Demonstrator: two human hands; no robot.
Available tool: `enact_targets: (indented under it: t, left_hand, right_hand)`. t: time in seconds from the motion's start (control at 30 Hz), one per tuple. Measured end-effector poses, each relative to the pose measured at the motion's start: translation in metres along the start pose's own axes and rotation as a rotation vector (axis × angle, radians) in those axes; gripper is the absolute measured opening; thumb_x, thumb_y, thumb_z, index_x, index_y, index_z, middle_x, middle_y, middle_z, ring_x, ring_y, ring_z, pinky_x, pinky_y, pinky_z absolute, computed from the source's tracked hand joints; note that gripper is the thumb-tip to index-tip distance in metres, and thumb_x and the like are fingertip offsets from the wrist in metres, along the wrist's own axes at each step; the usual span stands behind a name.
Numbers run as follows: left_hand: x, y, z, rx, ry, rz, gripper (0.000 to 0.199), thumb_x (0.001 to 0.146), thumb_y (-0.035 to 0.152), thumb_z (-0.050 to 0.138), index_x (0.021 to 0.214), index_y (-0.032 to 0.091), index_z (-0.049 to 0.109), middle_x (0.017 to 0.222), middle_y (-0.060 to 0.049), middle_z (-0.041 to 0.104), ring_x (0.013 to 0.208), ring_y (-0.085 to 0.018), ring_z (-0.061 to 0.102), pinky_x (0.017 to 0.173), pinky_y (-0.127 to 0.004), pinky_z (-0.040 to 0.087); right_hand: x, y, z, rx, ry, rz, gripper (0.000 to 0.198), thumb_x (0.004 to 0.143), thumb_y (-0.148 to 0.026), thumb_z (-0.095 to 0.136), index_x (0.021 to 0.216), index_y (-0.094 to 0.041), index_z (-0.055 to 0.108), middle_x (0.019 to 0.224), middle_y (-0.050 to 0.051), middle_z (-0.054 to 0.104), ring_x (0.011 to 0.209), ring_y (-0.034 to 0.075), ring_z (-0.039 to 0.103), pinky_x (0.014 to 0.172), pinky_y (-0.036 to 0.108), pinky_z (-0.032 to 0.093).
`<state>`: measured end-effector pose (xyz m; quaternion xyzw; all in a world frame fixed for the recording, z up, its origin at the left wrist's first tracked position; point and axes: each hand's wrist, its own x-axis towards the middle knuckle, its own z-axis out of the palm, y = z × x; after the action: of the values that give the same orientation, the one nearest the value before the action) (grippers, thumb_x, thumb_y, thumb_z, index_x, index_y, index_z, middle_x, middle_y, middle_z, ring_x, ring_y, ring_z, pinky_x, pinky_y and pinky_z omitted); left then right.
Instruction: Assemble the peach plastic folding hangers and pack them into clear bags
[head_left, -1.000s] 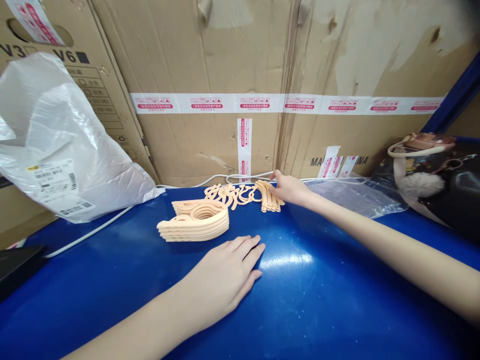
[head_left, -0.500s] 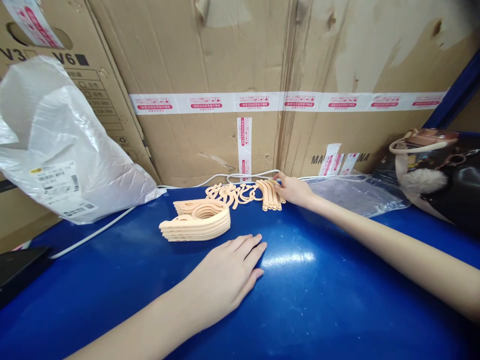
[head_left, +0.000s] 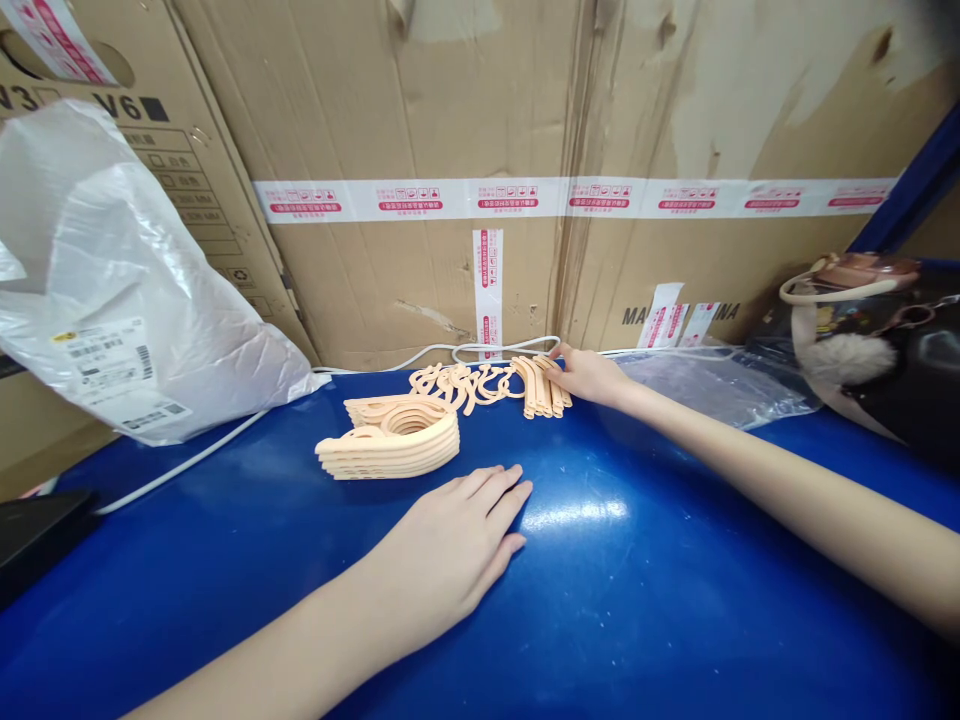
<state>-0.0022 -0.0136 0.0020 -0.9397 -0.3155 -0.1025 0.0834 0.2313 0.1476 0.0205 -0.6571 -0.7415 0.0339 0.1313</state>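
Closest, the left hand (head_left: 457, 545) lies flat on the glossy blue worktop (head_left: 637, 600), its grip slack and bare. Beyond, peach plastic looped pieces (head_left: 397, 462) look already neatly stacked. Farther, the right hand (head_left: 596, 378) touches peach curved plastic bars (head_left: 536, 388), roughly lined up; whether its grip pinches one, I cannot tell. Alongside, peach plastic hooks (head_left: 454, 387) remain jumbled.

Tabletop (head_left: 675, 600) is a deep blue, and the stacked pieces (head_left: 394, 462), hooks (head_left: 448, 385) and short bars (head_left: 531, 388) mid-frame are all kinda pale peach. Cardboard (head_left: 360, 110) up top's tan, with white tape (head_left: 450, 200) printed in red. Whitish bag (head_left: 150, 270) at left, btw.
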Motion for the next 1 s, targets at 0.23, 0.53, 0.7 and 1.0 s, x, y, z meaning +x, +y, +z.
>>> enact_targets:
  t: [0.23, 0.53, 0.7, 1.0]
  left_hand:
    - [0.001, -0.001, -0.004, -0.003, -0.059, 0.017, 0.041, 0.101, 0.027, 0.038, 0.136, 0.008, 0.048, 0.139, -0.014, 0.053, 0.124, -0.031, 0.053, 0.1, -0.046, 0.048]
    - [-0.002, -0.001, -0.004, -0.106, 0.16, -0.078, 0.044, 0.1, 0.033, 0.04, 0.14, 0.016, 0.038, 0.145, -0.012, 0.044, 0.128, -0.028, 0.046, 0.105, -0.046, 0.04]
    - [0.001, 0.001, -0.013, -0.206, 0.187, -0.155, 0.029, 0.096, 0.035, 0.053, 0.119, 0.018, 0.054, 0.114, -0.007, 0.063, 0.104, -0.026, 0.056, 0.09, -0.043, 0.044]
    - [0.005, 0.004, -0.009, -0.249, 0.094, -0.235, 0.002, 0.087, 0.019, 0.059, 0.084, 0.018, 0.059, 0.084, -0.001, 0.061, 0.083, -0.022, 0.053, 0.075, -0.037, 0.039]
  right_hand:
    - [0.01, 0.002, -0.016, 0.012, -0.035, -0.013, 0.032, 0.093, -0.034, 0.057, 0.119, -0.017, 0.058, 0.121, 0.008, 0.06, 0.101, 0.023, 0.061, 0.084, 0.042, 0.053]
    - [-0.082, -0.018, -0.045, 0.066, -0.16, -0.377, 0.018, 0.083, -0.029, 0.055, 0.089, -0.018, 0.068, 0.063, -0.001, 0.066, 0.055, 0.015, 0.058, 0.054, 0.025, 0.039]
    - [-0.14, -0.026, -0.02, -0.023, -0.123, -0.709, 0.023, 0.088, -0.024, 0.048, 0.101, -0.016, 0.065, 0.073, 0.005, 0.065, 0.062, 0.017, 0.057, 0.059, 0.028, 0.038]
    - [-0.144, -0.019, -0.027, -0.015, -0.203, -0.794, 0.021, 0.092, -0.033, 0.05, 0.103, -0.018, 0.061, 0.083, 0.004, 0.064, 0.073, 0.018, 0.056, 0.065, 0.029, 0.038]
